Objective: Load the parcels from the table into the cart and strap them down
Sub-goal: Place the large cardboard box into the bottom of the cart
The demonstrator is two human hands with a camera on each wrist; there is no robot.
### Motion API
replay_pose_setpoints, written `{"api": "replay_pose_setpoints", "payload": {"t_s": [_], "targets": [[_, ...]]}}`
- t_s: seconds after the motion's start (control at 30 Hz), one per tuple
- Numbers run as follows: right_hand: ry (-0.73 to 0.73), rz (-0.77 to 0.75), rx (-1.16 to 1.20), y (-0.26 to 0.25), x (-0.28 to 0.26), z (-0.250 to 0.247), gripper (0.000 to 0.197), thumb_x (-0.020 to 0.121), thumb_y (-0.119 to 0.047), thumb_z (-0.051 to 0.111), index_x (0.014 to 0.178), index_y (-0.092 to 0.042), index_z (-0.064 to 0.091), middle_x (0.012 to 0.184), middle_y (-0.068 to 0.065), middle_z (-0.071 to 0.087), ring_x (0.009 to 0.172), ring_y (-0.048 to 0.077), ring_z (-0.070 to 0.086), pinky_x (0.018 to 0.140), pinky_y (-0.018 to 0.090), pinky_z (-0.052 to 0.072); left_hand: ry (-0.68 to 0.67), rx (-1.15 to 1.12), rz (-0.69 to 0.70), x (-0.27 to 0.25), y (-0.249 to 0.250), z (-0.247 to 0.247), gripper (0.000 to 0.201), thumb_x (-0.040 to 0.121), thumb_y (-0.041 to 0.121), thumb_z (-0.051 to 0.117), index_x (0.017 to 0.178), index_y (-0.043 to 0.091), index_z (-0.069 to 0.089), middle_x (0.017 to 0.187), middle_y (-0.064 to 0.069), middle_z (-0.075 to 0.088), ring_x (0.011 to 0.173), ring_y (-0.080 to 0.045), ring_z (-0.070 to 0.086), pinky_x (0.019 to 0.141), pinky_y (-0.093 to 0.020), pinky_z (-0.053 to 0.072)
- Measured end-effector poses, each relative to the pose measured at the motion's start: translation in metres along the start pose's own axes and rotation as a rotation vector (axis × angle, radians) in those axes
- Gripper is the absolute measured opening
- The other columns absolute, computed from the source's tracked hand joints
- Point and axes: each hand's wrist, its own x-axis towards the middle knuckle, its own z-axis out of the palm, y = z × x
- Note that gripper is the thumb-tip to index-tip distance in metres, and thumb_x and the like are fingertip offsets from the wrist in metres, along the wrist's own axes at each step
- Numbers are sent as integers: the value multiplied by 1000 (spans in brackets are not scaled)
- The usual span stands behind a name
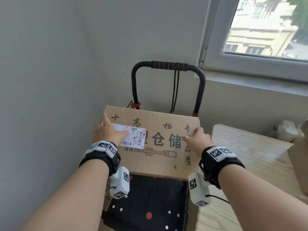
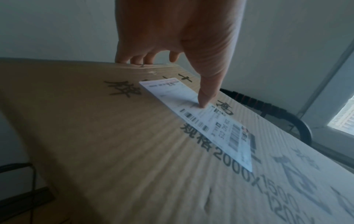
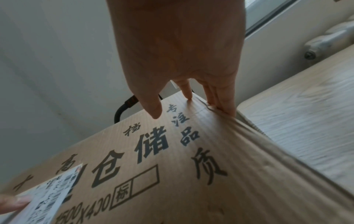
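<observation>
A flat cardboard box [image 1: 158, 144] with black printing and a white shipping label [image 1: 131, 136] lies over the cart, in front of its black handle [image 1: 168, 65]. My left hand [image 1: 110, 130] grips the box's left edge: the fingers [image 2: 138, 58] hook over the edge and the thumb presses on the label [image 2: 206, 121]. My right hand [image 1: 196, 137] holds the right edge near the far corner, fingers [image 3: 220, 98] down the side and thumb just above the top face [image 3: 172, 166]. Below the box's near edge sits a black polka-dot bag [image 1: 150, 205] in the cart.
A dark cord [image 1: 175, 90] hangs from the cart handle. A light wooden table [image 1: 250, 155] stands close on the right, with another brown parcel [image 1: 300, 155] and a white bag [image 1: 286, 130] on it. A grey wall is on the left, a window [image 1: 266, 25] at the upper right.
</observation>
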Motion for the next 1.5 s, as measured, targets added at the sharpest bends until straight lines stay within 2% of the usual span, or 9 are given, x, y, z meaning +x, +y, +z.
{"api": "replay_pose_setpoints", "payload": {"t_s": [0.33,0.43,0.53,0.67,0.77,0.9,1.2,1.33,1.5], "targets": [[92,234,55,-11,41,52,59,90,-36,56,140,-17,31,130,18,40,85,26,48,69,32,39,-232,-144,54,89,-16,74,106,72,21,79,152,30,8,144,-10,34,127,-29,44,98,-43,42],[70,290,15,-6,46,71,59,90,-35,56,139,-17,30,131,18,39,84,26,47,72,31,39,-319,-178,-18,105,-34,99,101,78,18,73,152,30,5,148,-10,33,118,-26,51,80,-34,49],[49,378,-2,2,46,92,57,88,-35,59,135,-17,33,130,17,36,80,25,51,71,32,42,-418,-167,-8,105,-47,115,95,84,13,70,154,21,7,150,-8,31,97,-16,53,58,-16,39],[118,388,-172,1,54,114,57,83,-39,62,128,-15,37,126,15,35,102,35,52,85,40,49,-461,-119,-108,117,-71,147,90,76,18,72,149,19,20,143,-10,44,107,-27,60,81,-32,51],[153,317,-309,1,59,132,59,82,-44,63,127,-15,38,124,15,39,115,34,42,89,43,44,-489,-155,-193,119,-88,164,87,71,16,71,145,23,26,124,-8,58,89,-26,66,74,-37,57],[67,395,-279,12,60,156,60,82,-44,62,128,-16,36,126,17,41,115,34,46,89,42,45,-489,-165,-203,121,-110,176,94,69,16,74,147,30,23,117,-1,59,86,-24,66,77,-39,58],[-59,654,-56,49,75,214,74,84,-37,64,142,-12,26,135,21,37,112,38,52,84,38,44,-537,-171,-233,116,-150,225,92,75,11,73,149,29,21,122,0,51,74,-14,59,50,-23,45],[-73,722,-45,73,91,247,74,83,-32,64,142,-9,25,135,22,37,116,38,49,89,39,44,-533,-174,-259,105,-173,262,92,69,10,73,145,30,25,124,0,50,91,-23,61,64,-30,54],[-78,732,22,108,115,283,65,84,-29,63,136,-10,29,114,13,54,97,32,59,86,43,53,-541,-192,-331,103,-207,314,90,69,8,74,144,30,30,128,-3,52,96,-22,57,75,-28,47]]}}
